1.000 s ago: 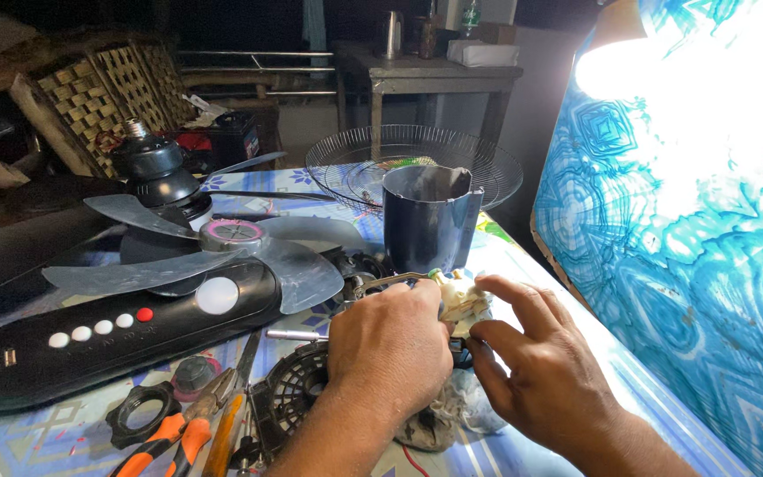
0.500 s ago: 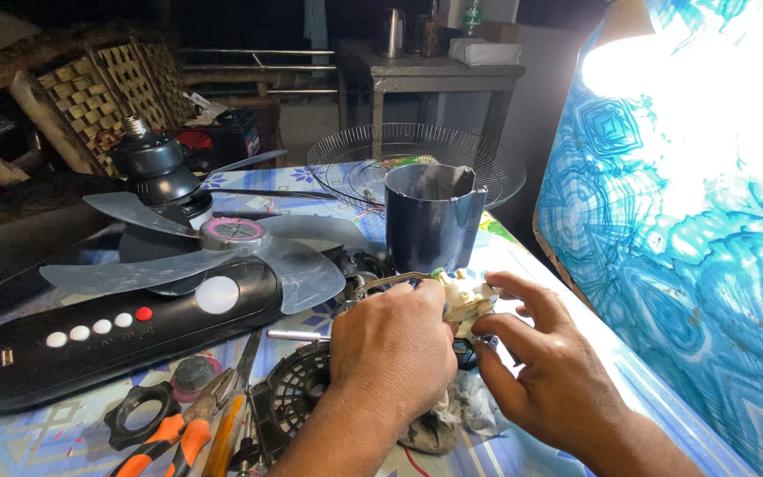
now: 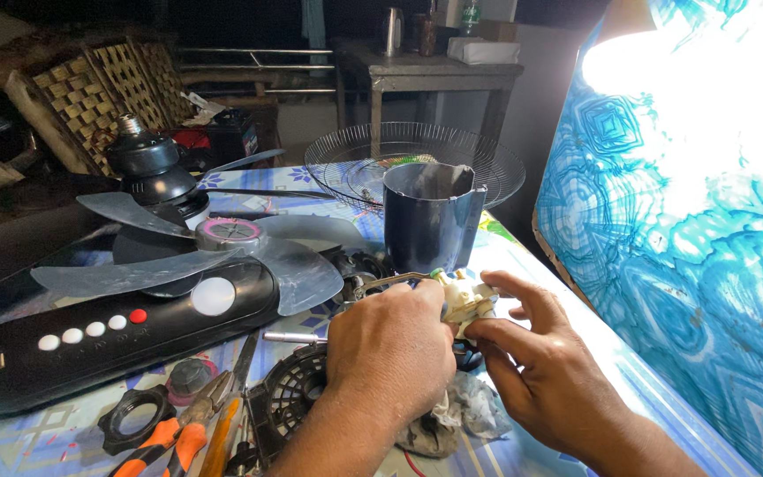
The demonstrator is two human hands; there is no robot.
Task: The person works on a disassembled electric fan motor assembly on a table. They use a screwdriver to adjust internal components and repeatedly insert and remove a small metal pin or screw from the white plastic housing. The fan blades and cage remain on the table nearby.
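Between both hands, near the table's front edge: a small cream plastic part (image 3: 467, 299), pinched from two sides. Left hand (image 3: 390, 344) curled over it from the left, knuckles up, fingertips pressed against the part's near side, fingers hidden behind the back of the hand. Right hand (image 3: 532, 362) coming in from the right, thumb and forefinger (image 3: 523, 291) closed on the part's right end, remaining fingers loosely bent below. Part held just above the tabletop, a green tip and thin metal wire (image 3: 390, 281) sticking out to the left past the left knuckles.

Directly behind the grip: dark blue housing (image 3: 430, 225), upright and open at the top. Farther behind that: round wire guard (image 3: 412, 159), lying flat. Left of the grip: translucent fan blade (image 3: 222, 252) with a pink hub, resting partly on a black base (image 3: 108, 331) with white buttons and one red. Just below the left wrist: black vented cover (image 3: 289, 393), and a crumpled grey rag (image 3: 461, 415) under both hands. Lower left, well apart from the grip: orange-handled pliers (image 3: 165, 442), a black ring (image 3: 134, 415), a screwdriver (image 3: 298, 337) pointing toward the left hand. Right of the grip: blue patterned cloth (image 3: 682, 230), brightly lit, close beside the right forearm. Table (image 3: 28, 437) covered in a blue patterned sheet.
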